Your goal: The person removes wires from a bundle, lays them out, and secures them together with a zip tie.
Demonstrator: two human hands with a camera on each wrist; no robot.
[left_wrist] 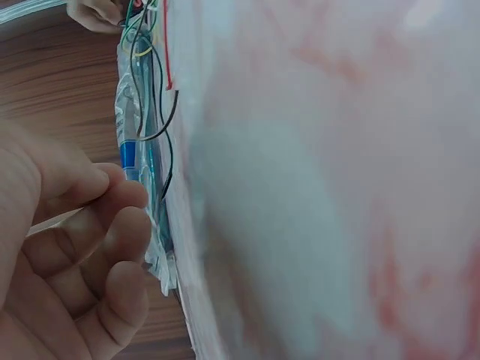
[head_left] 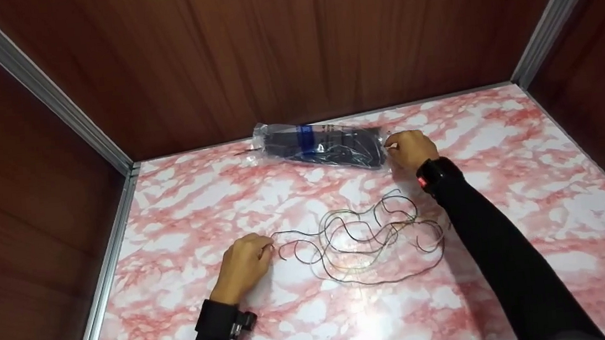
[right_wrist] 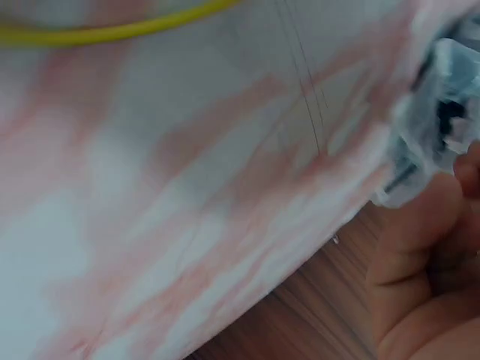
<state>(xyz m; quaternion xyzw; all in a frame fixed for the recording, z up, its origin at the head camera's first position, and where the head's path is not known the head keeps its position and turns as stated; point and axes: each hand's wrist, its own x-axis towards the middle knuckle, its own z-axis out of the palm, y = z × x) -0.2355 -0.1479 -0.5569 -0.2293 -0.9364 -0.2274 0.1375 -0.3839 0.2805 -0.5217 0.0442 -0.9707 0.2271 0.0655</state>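
A loose tangle of thin coloured wires (head_left: 385, 281) lies on the table. My left hand (head_left: 245, 264) is at the tangle's left side, thumb and index finger pinching at the end of a dark wire (head_left: 294, 232). In the left wrist view the left hand (left_wrist: 82, 240) has its other fingers curled, and the pinched tip is hidden. Farther back lies a clear plastic bag (head_left: 327, 142) with a dark item and a blue band inside. My right hand (head_left: 414, 148) pinches the bag's right end; in the right wrist view, the fingers meet at the crinkled plastic (right_wrist: 420, 142).
The pink-and-white marbled tabletop (head_left: 179, 276) is bounded by brown wood-grain panels (head_left: 268, 45) with grey metal edging (head_left: 105, 278). The bag lies close along the back panel. A yellow wire (right_wrist: 120, 30) crosses the top of the right wrist view.
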